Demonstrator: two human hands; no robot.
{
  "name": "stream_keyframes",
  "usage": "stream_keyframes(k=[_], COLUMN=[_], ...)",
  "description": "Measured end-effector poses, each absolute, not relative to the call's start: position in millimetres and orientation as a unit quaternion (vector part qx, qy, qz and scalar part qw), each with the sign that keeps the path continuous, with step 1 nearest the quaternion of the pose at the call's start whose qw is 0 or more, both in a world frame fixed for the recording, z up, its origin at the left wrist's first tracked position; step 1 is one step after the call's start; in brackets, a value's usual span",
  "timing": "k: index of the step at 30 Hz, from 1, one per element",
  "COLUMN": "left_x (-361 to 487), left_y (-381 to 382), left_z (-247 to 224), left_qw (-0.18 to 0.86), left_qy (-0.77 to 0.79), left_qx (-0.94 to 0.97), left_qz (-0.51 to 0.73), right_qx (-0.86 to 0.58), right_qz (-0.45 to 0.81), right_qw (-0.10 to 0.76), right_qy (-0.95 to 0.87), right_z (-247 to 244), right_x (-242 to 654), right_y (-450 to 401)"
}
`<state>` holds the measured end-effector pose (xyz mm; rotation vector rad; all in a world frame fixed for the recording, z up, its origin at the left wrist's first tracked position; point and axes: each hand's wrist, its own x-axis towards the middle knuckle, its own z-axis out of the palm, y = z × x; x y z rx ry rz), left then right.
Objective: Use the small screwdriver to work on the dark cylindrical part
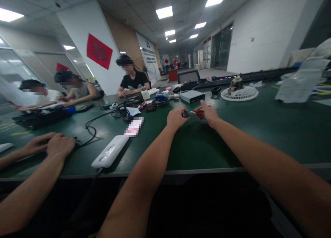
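Above the green table (pixel 160 148), my left hand (pixel 176 118) is closed around a small dark object (pixel 185 113). A thin, light metallic piece reaches from it towards my right hand (pixel 209 114). The fingers of my right hand are bent around a small reddish item (pixel 199 113), too small to name. Just behind my hands lies a grey metal box (pixel 192 96) with a dark front.
A white power strip (pixel 111 151) lies left of my arms. Cables and small parts are heaped behind it. A white fan grille (pixel 239 93) sits at the back right. A neighbour's hands (pixel 60 145) rest at the left; several people sit beyond.
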<state>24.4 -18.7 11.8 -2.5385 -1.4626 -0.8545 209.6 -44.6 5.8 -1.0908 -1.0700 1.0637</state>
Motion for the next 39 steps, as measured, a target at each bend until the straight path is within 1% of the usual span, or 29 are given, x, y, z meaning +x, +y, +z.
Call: stream_keyframes(k=[7,15,22,32,39], left_x=[23.6,24.1,23.1,24.2,23.6], left_y=[-16.5,-19.4,-15.2,-18.1,-17.7], left_z=[9.9,12.2,9.2,10.9,10.2], left_qw=[0.059,0.057,0.054,0.055,0.046], left_qy=[-0.470,-0.478,-0.468,-0.486,-0.513], left_qx=[-0.834,-0.832,-0.834,-0.829,-0.815], left_qz=[-0.284,-0.277,-0.287,-0.269,-0.267], right_qx=[-0.449,-0.474,-0.445,-0.462,-0.480], right_qz=[0.476,0.452,0.471,0.459,0.410], right_qw=[0.614,0.586,0.608,0.579,0.613], right_qy=[-0.442,-0.478,-0.459,-0.491,-0.475], right_z=[4.8,5.7,6.0,4.6,5.0], right_x=[209.2,208.7,208.3,206.3,212.7], right_y=[-42.1,-45.3,-44.2,-45.5,-41.8])
